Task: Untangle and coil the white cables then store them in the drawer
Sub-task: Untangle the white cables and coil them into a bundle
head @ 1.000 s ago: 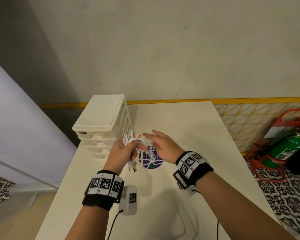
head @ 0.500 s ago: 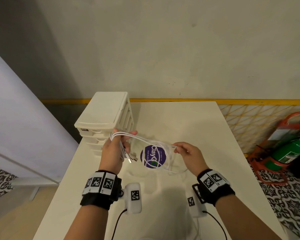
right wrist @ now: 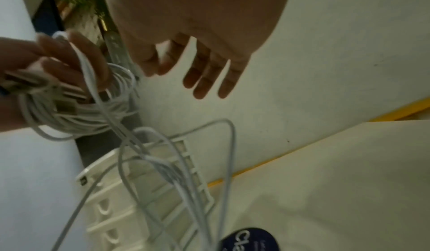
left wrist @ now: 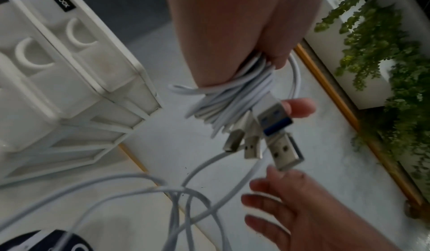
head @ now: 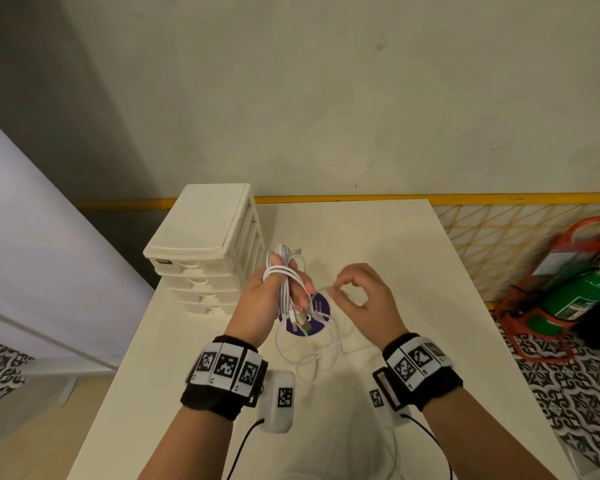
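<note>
My left hand (head: pixel 288 282) is raised above the table and grips a coil of white cables (head: pixel 284 275) wound round its fingers. In the left wrist view the coil (left wrist: pixel 235 93) sits under the fingers and thumb, and several USB plugs (left wrist: pixel 277 126) hang from it. Loose white strands (head: pixel 312 355) trail from the coil down to the table. My right hand (head: pixel 347 289) hovers just right of the coil. The right wrist view shows its fingers (right wrist: pixel 202 82) spread with nothing in them. The white drawer unit (head: pixel 201 244) stands at the left, its drawers shut.
The cream table (head: pixel 378 244) carries a round purple sticker (head: pixel 321 306) under the hanging plugs. A green fire extinguisher (head: pixel 579 292) in a red stand is on the floor at the right. A grey wall runs behind the table.
My right hand had a strand stretched out to the right; it has swung back toward the left hand and let go. The left hand has lifted and carries more turns of cable.
</note>
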### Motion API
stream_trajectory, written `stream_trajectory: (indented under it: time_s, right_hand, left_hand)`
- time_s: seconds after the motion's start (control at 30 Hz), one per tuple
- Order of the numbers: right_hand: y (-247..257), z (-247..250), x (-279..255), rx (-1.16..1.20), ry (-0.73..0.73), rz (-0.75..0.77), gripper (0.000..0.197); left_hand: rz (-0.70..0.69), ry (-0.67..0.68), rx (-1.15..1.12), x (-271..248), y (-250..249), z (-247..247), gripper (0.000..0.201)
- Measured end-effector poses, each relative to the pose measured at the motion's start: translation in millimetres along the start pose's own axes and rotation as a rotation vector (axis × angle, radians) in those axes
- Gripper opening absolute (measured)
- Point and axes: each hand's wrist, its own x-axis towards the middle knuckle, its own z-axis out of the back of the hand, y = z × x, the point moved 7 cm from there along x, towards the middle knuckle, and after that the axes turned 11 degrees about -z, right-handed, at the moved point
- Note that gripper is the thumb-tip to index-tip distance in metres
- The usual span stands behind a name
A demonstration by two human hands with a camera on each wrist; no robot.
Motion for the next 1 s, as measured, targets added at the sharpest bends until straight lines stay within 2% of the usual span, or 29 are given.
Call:
stream_trajectory:
  time_s: [0.07,0.2,0.27,0.33,0.43,0.53,0.63,0.7,0.77,0.87,0.93,1.0]
  right_hand:
    - [8.6,-14.7,-0.7,0.061,0.144,-0.008,0.019]
    - [5.0,-49.6,-6.9,0.051,0.484,-0.138,0.013]
    - [0.8,-60.3,-11.1,0.031,0.561,-0.188,0.015]
    - [-4.3,-66.1,-16.4,0.098,0.620,-0.263,0.015]
    - [-6.2,-65.2,-21.8,0.089,0.646,-0.264,0.007]
    - [-1.6,-65.1,-23.8,-0.039,0.668,-0.177,0.018]
    - [-4.5,-75.8,-26.0,-0.383,0.781,-0.137,0.025]
    - [-7.7,-80.0,-28.1,-0.566,0.856,-0.157,0.021]
    - [-4.3,-76.1,-27.2,-0.635,0.836,-0.140,0.008]
    - [-4.2,-60.3,-22.0,-0.727,0.734,-0.107,0.015]
    - [-2.7,-47.4,-16.5,-0.641,0.658,-0.121,0.016]
    - [-0.8,-31.2,-6.5,-0.438,0.503,-0.157,0.013]
  left_hand:
    - [-0.001,0.034,0.012,-1.0,-1.3,-2.3,0.071]
    - [-0.004,0.091,0.013,-3.7,-2.5,-6.1,0.070]
    - [-0.008,0.072,0.039,-3.8,-2.6,-3.2,0.071]
    - [-0.025,0.011,0.055,-3.4,-7.2,3.7,0.061]
    - [-0.045,-0.087,0.065,-2.3,-11.3,20.4,0.051]
    - [-0.046,-0.106,0.072,-3.2,-8.6,27.7,0.052]
    - [-0.043,-0.043,0.122,-5.7,-9.6,15.1,0.051]
    - [-0.055,-0.001,0.157,-5.7,-11.4,6.5,0.050]
    - [-0.082,0.027,0.201,-5.6,-12.7,4.7,0.054]
    - [-0.080,0.013,0.235,-8.3,-8.6,12.7,0.058]
    - [-0.051,-0.036,0.256,-11.2,-3.2,21.2,0.054]
    - [-0.024,-0.110,0.256,-12.4,4.6,34.0,0.049]
